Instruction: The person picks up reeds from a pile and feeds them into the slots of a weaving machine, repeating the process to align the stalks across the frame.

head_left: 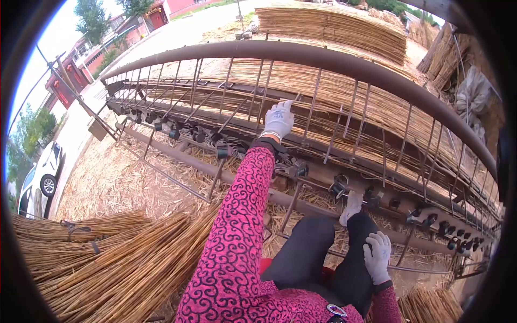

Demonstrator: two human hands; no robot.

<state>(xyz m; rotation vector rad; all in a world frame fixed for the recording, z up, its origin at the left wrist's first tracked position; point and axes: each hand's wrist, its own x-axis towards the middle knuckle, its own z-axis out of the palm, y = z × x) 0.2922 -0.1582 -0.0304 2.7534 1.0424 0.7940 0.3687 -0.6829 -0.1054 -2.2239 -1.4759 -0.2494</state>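
My left hand (278,119), in a pale work glove, reaches forward to the frame of a long metal loom-like machine (301,51). Its fingers look curled, and what lies under them is hidden. Thin upright metal rods (258,81) stand beside it, with a sheet of reeds (323,99) behind them. My right hand (378,256), gloved too, lies on my dark-trousered knee (360,245) with its fingers apart and nothing in them. A row of small dark spools (339,185) lines the machine's near side.
Loose reed bundles (118,253) lie at the lower left, and another reed bundle (431,306) at the lower right. Beyond the machine stands a tall stack of reed mats (334,29). A white car (37,180) is at far left. Straw litters the ground (107,183).
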